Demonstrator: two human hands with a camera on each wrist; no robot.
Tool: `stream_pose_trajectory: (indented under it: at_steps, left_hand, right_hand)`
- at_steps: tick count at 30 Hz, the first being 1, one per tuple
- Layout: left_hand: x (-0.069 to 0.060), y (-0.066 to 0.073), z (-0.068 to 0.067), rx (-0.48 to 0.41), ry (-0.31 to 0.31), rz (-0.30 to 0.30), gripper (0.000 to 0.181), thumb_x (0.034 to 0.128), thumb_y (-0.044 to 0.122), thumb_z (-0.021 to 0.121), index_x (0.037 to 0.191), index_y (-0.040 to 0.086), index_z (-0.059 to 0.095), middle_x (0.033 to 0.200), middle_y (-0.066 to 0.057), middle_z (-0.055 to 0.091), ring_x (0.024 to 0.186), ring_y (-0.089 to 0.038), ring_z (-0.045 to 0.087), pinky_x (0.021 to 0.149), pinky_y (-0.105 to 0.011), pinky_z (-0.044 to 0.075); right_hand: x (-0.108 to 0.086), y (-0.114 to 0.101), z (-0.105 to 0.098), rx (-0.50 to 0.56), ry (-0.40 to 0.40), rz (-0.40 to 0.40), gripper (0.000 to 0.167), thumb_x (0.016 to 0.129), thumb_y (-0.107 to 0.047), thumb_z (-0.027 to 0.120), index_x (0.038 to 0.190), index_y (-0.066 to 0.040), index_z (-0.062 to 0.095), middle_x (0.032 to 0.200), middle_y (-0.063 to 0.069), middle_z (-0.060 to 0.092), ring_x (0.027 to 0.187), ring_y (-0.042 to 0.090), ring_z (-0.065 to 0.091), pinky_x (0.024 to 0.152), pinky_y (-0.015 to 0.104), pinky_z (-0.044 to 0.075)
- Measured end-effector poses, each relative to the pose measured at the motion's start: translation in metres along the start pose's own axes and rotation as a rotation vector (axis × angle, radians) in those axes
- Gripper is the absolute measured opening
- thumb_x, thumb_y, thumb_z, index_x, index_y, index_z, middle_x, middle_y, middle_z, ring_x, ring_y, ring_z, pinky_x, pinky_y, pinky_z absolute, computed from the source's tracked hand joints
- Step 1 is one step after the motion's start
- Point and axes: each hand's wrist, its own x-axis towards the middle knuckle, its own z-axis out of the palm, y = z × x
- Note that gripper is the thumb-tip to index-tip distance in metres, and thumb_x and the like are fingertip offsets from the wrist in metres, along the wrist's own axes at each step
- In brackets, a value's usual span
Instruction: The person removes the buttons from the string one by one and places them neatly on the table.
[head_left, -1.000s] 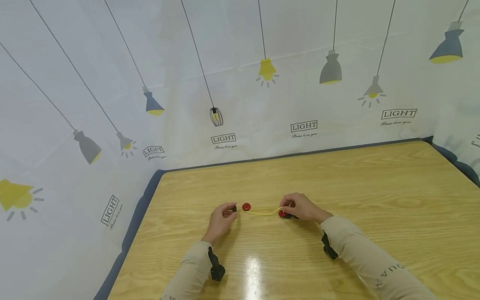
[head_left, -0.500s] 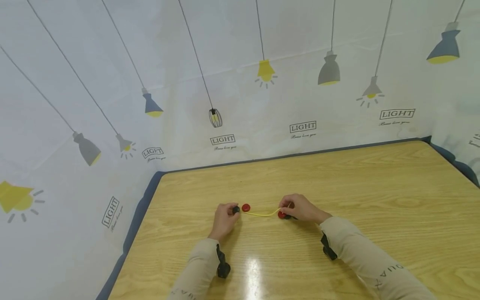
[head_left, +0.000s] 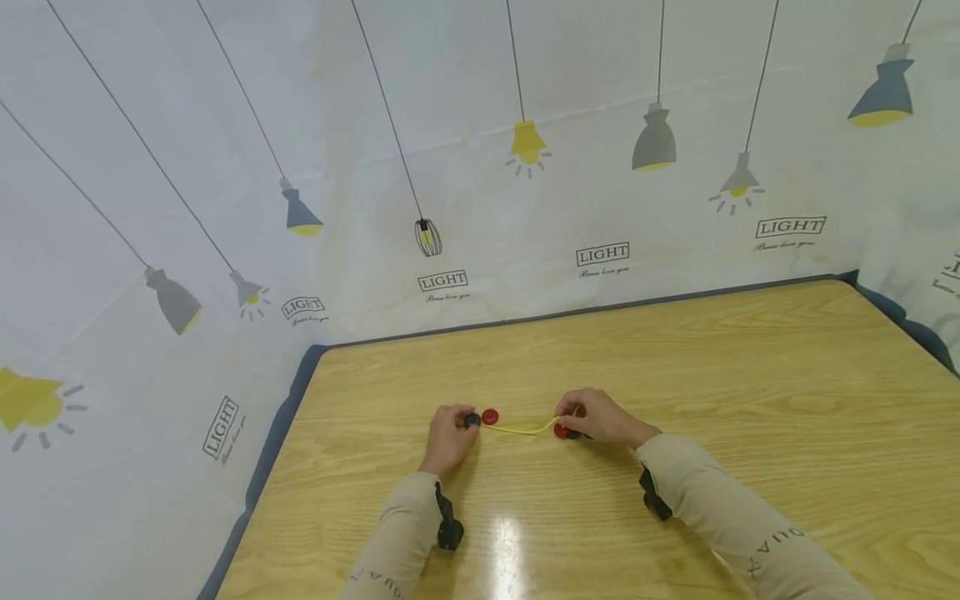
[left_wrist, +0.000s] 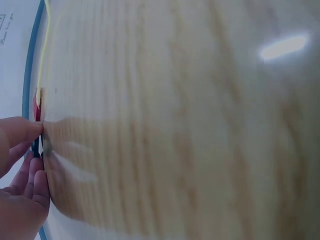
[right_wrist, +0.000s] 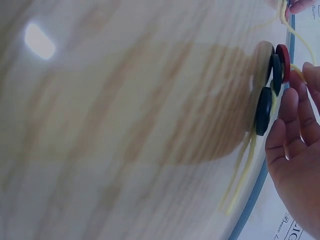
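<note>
My left hand (head_left: 448, 437) pinches a black button-like disc (head_left: 472, 420) just above the wooden table. Right beside it lies a loose-looking red disc (head_left: 490, 416). From there a yellow string (head_left: 517, 432) runs over to my right hand (head_left: 600, 417), whose thumb and finger pinch it. Below those fingertips are a second red disc (right_wrist: 283, 62) and two dark discs (right_wrist: 263, 111), which stand partly on edge in the right wrist view with string trailing from them. In the left wrist view, my left fingers (left_wrist: 22, 132) partly hide the black disc.
The wooden table (head_left: 675, 350) has a blue edge against a white wall covering (head_left: 480, 192) printed with lamps. Each wrist wears a black camera mount (head_left: 449, 533). Light glares on the table near the front.
My left hand has moved slightly right and turned, so the black disc now shows its face and sits closer to the red one. My right hand has kept its hold on the string.
</note>
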Motion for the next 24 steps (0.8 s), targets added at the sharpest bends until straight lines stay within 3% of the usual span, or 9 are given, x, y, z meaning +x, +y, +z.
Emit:
stream_pose_trajectory:
  at_steps: [13, 24]
  left_hand:
    - [0.0004, -0.0032, -0.0022, -0.110, 0.060, -0.045, 0.029, 0.0716, -0.002, 0.069, 0.100, -0.004, 0.063, 0.090, -0.014, 0.061, 0.081, -0.025, 0.054, 0.072, -0.035, 0.044]
    - [-0.0002, -0.0077, -0.0009, -0.180, 0.060, -0.076, 0.030, 0.0738, 0.002, 0.068, 0.102, -0.005, 0.062, 0.092, -0.015, 0.062, 0.083, -0.025, 0.055, 0.073, -0.035, 0.045]
  right_hand:
    - [-0.0011, -0.0040, -0.0003, -0.016, -0.008, -0.015, 0.006, 0.085, -0.007, 0.058, 0.084, -0.002, 0.061, 0.075, 0.001, 0.059, 0.060, 0.008, 0.048, 0.056, 0.023, 0.042]
    - [0.0005, -0.0042, 0.0018, -0.022, 0.030, -0.006, 0.005, 0.084, -0.006, 0.059, 0.082, -0.003, 0.061, 0.074, 0.000, 0.058, 0.060, 0.009, 0.049, 0.054, 0.023, 0.042]
